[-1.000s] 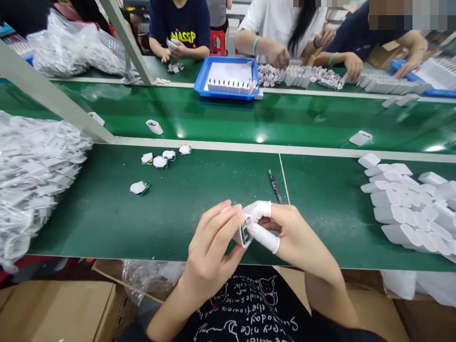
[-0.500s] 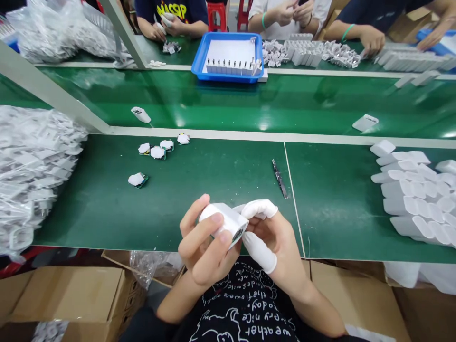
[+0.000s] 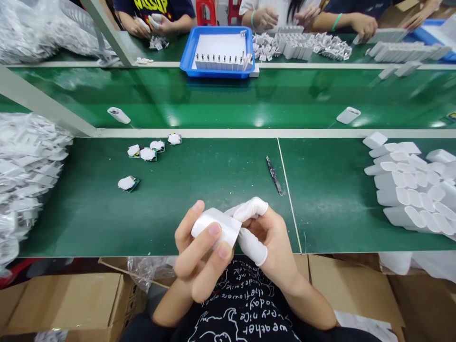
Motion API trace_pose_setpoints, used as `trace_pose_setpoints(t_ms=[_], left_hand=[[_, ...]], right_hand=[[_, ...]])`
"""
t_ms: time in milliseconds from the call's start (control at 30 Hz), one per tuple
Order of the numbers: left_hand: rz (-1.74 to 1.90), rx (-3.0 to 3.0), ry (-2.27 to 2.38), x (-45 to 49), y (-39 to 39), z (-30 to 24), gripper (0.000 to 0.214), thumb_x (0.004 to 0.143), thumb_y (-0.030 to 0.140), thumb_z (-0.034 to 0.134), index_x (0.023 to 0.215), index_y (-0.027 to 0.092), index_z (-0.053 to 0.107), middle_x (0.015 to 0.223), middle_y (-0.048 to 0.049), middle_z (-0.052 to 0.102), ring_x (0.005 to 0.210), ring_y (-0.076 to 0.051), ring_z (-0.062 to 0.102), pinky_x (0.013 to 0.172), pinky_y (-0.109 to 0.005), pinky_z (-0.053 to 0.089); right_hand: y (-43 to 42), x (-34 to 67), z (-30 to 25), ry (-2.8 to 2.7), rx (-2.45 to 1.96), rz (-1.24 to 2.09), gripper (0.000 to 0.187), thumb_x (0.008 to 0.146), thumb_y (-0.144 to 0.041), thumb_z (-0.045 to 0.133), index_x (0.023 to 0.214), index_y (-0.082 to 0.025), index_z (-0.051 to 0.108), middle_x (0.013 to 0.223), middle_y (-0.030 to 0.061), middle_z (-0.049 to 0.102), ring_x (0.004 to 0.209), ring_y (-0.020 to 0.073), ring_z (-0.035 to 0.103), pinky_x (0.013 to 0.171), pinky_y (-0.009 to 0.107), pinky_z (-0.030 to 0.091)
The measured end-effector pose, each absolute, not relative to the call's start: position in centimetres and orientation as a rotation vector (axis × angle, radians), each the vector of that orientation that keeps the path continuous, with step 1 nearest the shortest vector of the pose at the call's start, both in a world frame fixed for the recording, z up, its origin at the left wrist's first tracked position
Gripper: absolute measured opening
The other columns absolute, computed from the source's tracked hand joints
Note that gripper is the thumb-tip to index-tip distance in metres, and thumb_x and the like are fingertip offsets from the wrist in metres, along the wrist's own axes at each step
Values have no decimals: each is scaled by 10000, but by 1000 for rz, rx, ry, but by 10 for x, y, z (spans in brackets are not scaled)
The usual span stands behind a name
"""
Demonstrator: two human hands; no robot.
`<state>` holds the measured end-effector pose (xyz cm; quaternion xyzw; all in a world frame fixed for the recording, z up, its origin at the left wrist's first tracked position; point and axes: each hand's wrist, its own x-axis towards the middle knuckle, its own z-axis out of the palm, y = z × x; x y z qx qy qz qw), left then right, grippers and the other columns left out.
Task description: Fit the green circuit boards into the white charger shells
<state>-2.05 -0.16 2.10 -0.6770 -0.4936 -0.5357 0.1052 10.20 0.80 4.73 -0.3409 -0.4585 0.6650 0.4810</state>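
Note:
A white plastic charger housing (image 3: 213,225) is held at chest height over the front edge of the green bench. My left hand (image 3: 201,256) wraps its bare fingers and thumb round the housing. At the housing's right end is my right hand (image 3: 263,237), closed, with white finger cots on thumb and forefinger touching the rim. The housing's open end faces away from view, so anything inside it is hidden. Black tweezers (image 3: 274,175) lie on the bench beyond my right hand. Several small circuit boards with white pads (image 3: 148,154) lie at the back left, one board (image 3: 128,183) apart from them.
Piled white parts in plastic (image 3: 32,175) stand at left, rows of white housings (image 3: 409,185) at right. Behind a pale rail runs a green belt (image 3: 228,102) carrying loose housings (image 3: 118,115). Co-workers sit across, near a blue tray (image 3: 188,52). Cardboard boxes (image 3: 71,299) stand below the bench.
The housing has turned in my hands, so its open end with dark parts inside no longer shows. Loose housings on the belt have shifted left. The view has swung slightly right.

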Motion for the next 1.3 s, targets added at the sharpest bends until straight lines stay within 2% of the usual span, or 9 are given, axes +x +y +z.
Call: trace_pose_setpoints(t_ms=[133, 267, 367, 633, 733, 833, 1033, 1167, 1300], left_hand=[[-1561, -1925, -1096, -23, 0, 21, 506, 619, -104, 710, 912, 263, 520, 1062, 23, 515, 798, -113, 559, 1018, -444, 565], [-1755, -2037, -1292, -30, 2, 16, 576, 648, -32, 763, 1111, 234, 547, 1090, -13, 580, 1009, -204, 644, 999, -554, 557], [-1929, -2215, -1378, -35, 3, 8, 617, 699, -15, 740, 1228, 213, 521, 1149, -39, 587, 1146, -248, 626, 1021, -566, 533], [-1510, -2445, -1440, -44, 6, 0, 489, 789, -12, 649, 1224, 182, 536, 1140, -74, 632, 1212, -267, 595, 956, -463, 578], [-1471, -2463, -1589, -42, 5, 6, 412, 813, 69, 663, 1194, 184, 554, 1099, -75, 642, 1062, -224, 639, 861, -397, 596], [-1445, -2377, -1700, -32, 2, 15, 364, 828, 101, 646, 1178, 173, 574, 1031, -75, 625, 927, -190, 619, 756, -327, 580], [-1574, -2492, -1556, -15, 0, 37, 420, 835, 149, 669, 1220, 99, 508, 1106, -121, 632, 1118, -226, 563, 956, -393, 534], [-1612, -2510, -1536, -17, 4, 41, 360, 855, 171, 641, 1193, 127, 526, 1102, -108, 660, 1162, -244, 555, 973, -447, 532], [-1682, -2395, -1608, -24, 8, 32, 386, 835, 142, 641, 1204, 163, 534, 1136, -97, 668, 1142, -251, 572, 949, -458, 540]], right_hand=[[13, 102, 47, -1140, -878, 1626, 113, 733, -119, 629, 787, -213, 594, 727, -22, 706, 656, 112, 691, 643, 235, 573], [20, 108, 44, -1222, -966, 1611, 62, 738, -161, 636, 782, -200, 615, 717, -10, 707, 649, 114, 689, 620, 228, 571], [29, 116, 45, -1394, -1034, 1604, 61, 760, -182, 644, 820, -187, 633, 785, 8, 712, 686, 120, 692, 656, 244, 576], [61, 128, 46, -1891, -1044, 1594, 88, 832, -129, 538, 830, -167, 618, 715, 0, 669, 647, 134, 665, 633, 273, 553], [51, 126, 39, -1742, -976, 1548, 153, 888, -193, 532, 1000, -203, 634, 876, 23, 706, 797, 153, 690, 752, 318, 564], [31, 120, 27, -1357, -932, 1621, 320, 822, -228, 680, 1125, -271, 588, 939, -2, 712, 826, 144, 693, 800, 308, 566], [18, 112, 13, -609, -925, 1811, 289, 671, -441, 798, 823, -241, 655, 688, -29, 651, 552, 120, 592, 539, 230, 559], [20, 109, 16, -614, -1003, 1896, 309, 654, -485, 774, 674, -231, 601, 591, -32, 589, 507, 128, 571, 518, 250, 558], [21, 101, 14, -804, -1131, 1819, 318, 719, -532, 680, 715, -228, 585, 635, -11, 612, 532, 147, 587, 485, 266, 536]])
